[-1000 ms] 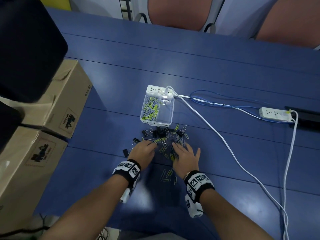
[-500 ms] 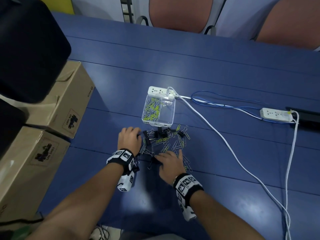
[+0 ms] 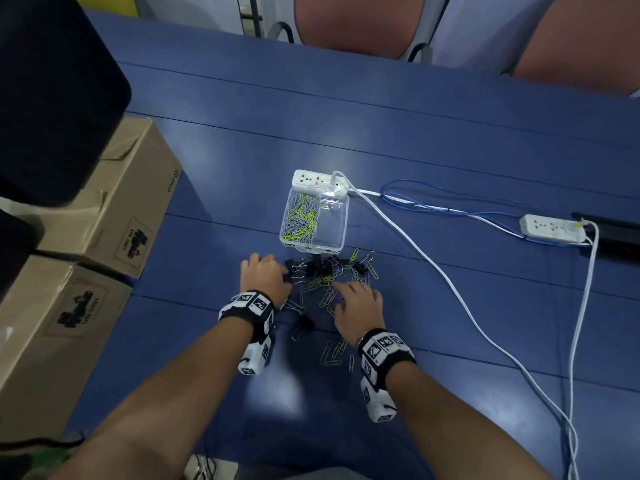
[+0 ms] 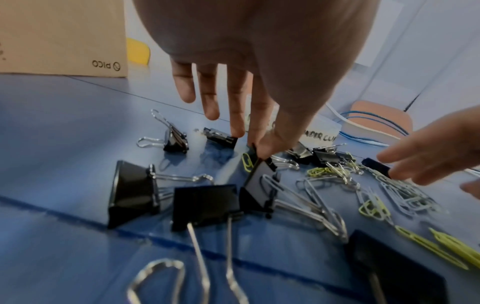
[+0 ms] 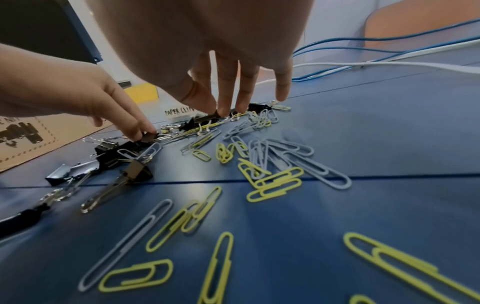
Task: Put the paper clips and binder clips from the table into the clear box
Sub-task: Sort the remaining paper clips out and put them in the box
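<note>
Blue planks of the table [image 3: 433,133] carry a scatter of clips just near of the clear box [image 3: 313,220]. Left hand [image 3: 265,277]: thumb and forefinger pinch a small black binder clip [image 4: 255,153], the other fingers [image 4: 209,96] straight and slightly apart. Right hand [image 3: 358,308]: fingers [image 5: 226,90] straight and a little spread, their tips touching down on the far part of the heap, thumb close beside the forefinger; whether they grip anything I cannot tell. More binder clips [image 4: 202,203] lie under the left wrist, and yellow and grey paper clips [image 5: 275,181] lie under the right wrist. In the box, paper clips fill the left compartment. Beyond its far end sits a white power strip [image 3: 318,178]; cardboard boxes [image 3: 117,206] stand at the left.
</note>
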The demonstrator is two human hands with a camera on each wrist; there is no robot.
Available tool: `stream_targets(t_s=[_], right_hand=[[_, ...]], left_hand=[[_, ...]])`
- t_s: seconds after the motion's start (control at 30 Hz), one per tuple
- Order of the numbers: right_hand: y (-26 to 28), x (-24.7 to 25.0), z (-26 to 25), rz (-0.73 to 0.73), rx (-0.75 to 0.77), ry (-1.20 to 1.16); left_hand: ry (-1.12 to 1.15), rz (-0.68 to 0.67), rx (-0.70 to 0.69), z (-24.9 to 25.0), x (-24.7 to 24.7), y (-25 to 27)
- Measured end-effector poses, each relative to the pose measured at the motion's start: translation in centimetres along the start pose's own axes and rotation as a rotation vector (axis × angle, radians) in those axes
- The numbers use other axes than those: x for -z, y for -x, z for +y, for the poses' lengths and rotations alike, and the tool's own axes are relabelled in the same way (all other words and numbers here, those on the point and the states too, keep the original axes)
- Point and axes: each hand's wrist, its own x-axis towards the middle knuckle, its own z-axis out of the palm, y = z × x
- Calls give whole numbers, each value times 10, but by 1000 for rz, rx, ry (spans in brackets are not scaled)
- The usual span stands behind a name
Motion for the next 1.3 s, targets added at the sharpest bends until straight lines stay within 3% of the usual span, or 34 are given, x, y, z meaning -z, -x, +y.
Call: stream_targets(t_s=[0.13,0.4,0.57,0.97,1.1,1.3], right_hand=[[2,1,7,25,-42,-53],[3,1,4,28,-62,-99],[10,-2,3,3,-56,-106],[19,5,15,59,-79,-121],[23,8,17,69,-90,-137],[17,12,20,44,-126,-134]], left_hand=[[-30,-2,29,2,5,-5],[137,71,54,-4,-1,-1],[-65,-16,7,-6,1,4],[-83,-155,91,16,10,0],[24,-164,74,23,10,0],[413,47,-79,41,3,6]])
